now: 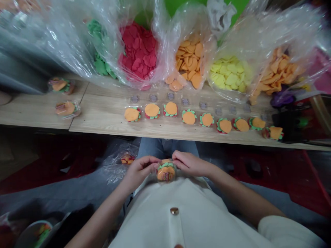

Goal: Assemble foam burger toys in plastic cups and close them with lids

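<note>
Between my hands, just above my chest, is a small burger-shaped soft toy or candy (166, 172) with orange buns and green frilly layers, wrapped in clear plastic. My left hand (141, 171) pinches its left side, and my right hand (190, 163) holds its upper right edge. My fingers hide part of the wrap. A row of similar burgers (188, 117) in clear trays stands on the wooden table (103, 117), beyond my hands. Two wrapped burgers (66, 109) lie at the table's left end.
Clear plastic bags hold green, red, orange and yellow flat pieces (230, 77) along the table's far side. Empty small clear trays (170, 96) sit behind the burgers. A loose plastic bag (121, 162) rests on my left thigh, and a bowl (34, 234) sits at lower left.
</note>
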A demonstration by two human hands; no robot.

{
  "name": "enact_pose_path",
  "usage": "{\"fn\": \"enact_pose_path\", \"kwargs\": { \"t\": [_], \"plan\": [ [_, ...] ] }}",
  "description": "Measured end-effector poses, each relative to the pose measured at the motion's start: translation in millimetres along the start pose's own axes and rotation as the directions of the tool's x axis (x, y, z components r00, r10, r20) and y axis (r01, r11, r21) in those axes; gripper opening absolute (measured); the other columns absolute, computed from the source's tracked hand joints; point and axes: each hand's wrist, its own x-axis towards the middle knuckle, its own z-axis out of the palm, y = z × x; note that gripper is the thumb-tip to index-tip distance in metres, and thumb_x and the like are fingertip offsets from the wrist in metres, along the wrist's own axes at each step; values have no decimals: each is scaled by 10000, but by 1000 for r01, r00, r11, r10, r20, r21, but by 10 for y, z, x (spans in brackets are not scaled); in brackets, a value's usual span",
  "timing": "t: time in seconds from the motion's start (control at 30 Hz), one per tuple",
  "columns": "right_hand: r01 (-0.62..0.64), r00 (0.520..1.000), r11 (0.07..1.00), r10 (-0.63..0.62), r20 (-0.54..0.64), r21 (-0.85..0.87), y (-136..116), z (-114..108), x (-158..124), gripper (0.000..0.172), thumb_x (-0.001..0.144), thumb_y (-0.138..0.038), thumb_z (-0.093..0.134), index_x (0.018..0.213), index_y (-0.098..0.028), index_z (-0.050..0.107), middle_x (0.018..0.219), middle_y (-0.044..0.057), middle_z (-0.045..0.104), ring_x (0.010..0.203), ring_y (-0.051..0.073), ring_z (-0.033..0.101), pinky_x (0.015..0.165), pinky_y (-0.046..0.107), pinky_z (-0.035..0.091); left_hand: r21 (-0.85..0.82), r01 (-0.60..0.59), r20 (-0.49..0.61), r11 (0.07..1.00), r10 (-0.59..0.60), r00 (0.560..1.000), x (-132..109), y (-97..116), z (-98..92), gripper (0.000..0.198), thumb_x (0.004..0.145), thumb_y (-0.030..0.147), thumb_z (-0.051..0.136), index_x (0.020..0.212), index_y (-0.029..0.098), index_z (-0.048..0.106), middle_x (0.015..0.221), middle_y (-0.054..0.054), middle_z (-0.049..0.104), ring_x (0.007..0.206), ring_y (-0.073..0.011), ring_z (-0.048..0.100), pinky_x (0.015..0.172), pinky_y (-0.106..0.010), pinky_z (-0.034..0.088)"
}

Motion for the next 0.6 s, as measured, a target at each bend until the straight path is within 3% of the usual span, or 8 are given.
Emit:
{"fn": "enact_pose_path", "kwargs": {
  "t": [0.13,0.27,0.33,0.4,0.47,0.6],
  "plan": [
    [12,1000,999,-11,-24,51,79,122,37,130,886,-251,343,824,-188,439,764,-9,489,668,104,430,622,222,344,-21,35,87,999,-33,996,11,40,-7,222,771,338,552,822,150,659,703,-25,624,644,-123,527,619,-228,415],
    [18,1000,982,-15,-14,189,176,178,148,135,888,-263,345,811,-186,424,726,-18,477,650,100,429,605,217,351,86,8,241,996,-29,970,52,115,-96,322,813,378,480,1024,183,624,906,-47,638,766,-150,556,684,-261,434],
    [-3,1000,967,2,5,254,209,181,195,136,892,-287,345,824,-190,413,701,-26,481,630,98,444,588,214,353,193,-47,270,980,-7,963,79,123,-118,394,754,398,563,1101,216,594,1019,-57,614,892,-187,547,756,-288,434],
    [-51,999,952,46,24,300,227,186,211,147,899,-314,332,845,-197,404,673,-33,486,598,97,453,562,211,349,259,-90,227,962,30,973,106,94,-108,491,636,392,684,1087,219,594,1055,-60,593,958,-211,525,789,-297,430],
    [-92,996,951,91,18,294,233,205,195,169,905,-330,314,850,-200,407,660,-36,489,586,97,451,556,211,346,213,-53,190,976,12,982,129,38,-72,501,584,371,726,1035,197,595,1021,-60,600,923,-204,539,770,-297,443],
    [-122,992,959,127,-3,255,215,278,139,152,893,-276,325,822,-195,431,705,-27,493,631,98,437,585,215,342,-62,149,180,987,-136,974,153,-63,-1,443,622,326,708,1004,167,550,884,-43,632,752,-162,584,660,-284,472]
  ]
}}
